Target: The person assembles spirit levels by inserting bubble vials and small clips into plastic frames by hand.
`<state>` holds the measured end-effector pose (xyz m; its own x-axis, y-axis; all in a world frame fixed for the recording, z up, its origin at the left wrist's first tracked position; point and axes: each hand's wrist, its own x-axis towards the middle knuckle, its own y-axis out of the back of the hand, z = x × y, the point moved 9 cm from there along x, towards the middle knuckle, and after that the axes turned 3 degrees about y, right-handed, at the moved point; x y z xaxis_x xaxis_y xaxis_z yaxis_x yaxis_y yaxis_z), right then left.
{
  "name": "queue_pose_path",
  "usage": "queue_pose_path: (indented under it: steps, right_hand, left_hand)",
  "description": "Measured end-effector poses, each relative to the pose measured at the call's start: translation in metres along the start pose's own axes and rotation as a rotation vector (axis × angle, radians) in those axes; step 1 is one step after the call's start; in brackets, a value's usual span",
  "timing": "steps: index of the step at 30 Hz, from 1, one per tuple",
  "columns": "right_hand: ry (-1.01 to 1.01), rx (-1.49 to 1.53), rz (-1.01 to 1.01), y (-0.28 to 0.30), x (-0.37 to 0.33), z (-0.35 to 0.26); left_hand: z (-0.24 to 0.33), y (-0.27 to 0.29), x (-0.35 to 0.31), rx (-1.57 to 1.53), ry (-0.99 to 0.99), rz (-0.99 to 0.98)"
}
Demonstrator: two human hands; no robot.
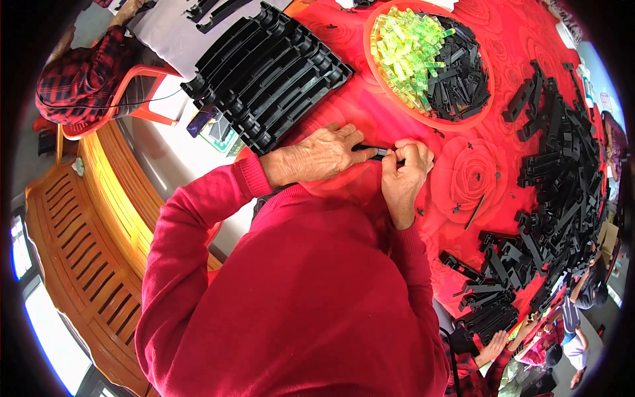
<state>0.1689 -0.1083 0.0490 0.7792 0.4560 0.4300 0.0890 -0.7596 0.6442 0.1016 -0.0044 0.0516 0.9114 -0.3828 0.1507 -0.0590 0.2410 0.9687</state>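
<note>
Close in front of my body, my left hand point(334, 153) lies over the left end of a small black plastic part point(374, 150) and holds it near the red tablecloth. At its other end, the bent fingers of my right hand point(407, 169) pinch it. The fingers cover most of the part, and a light strip shows between the hands. Just left of my left hand stands a black ribbed plastic rack point(271, 83) with curved rows. Beyond my right hand is an orange-rimmed basin point(442, 122) holding yellow-green translucent pieces point(407, 49) and small black pieces point(460, 73).
A large heap of black plastic parts point(555, 172) spreads along the right of the red tablecloth point(479, 162). A thin stick point(475, 212) lies nearer. Left are a wooden bench point(92, 245) and a person in a checked shirt point(89, 86). Other people's hands point(493, 347) are at lower right.
</note>
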Motion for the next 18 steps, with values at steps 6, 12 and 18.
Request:
queue_pose_path:
  steps: [6,12,18]
  right_hand:
    - [0.003,0.011,0.004,-0.001,-0.001,0.001]
    - [0.002,0.041,0.022,-0.003,0.000,-0.001]
    - [0.034,0.077,0.023,-0.005,-0.001,-0.001]
  left_hand:
    - [-0.001,0.003,0.003,-0.017,0.033,0.010]
    - [-0.006,-0.005,0.007,-0.054,0.065,-0.100]
    - [-0.007,-0.009,0.008,-0.113,0.079,-0.099]
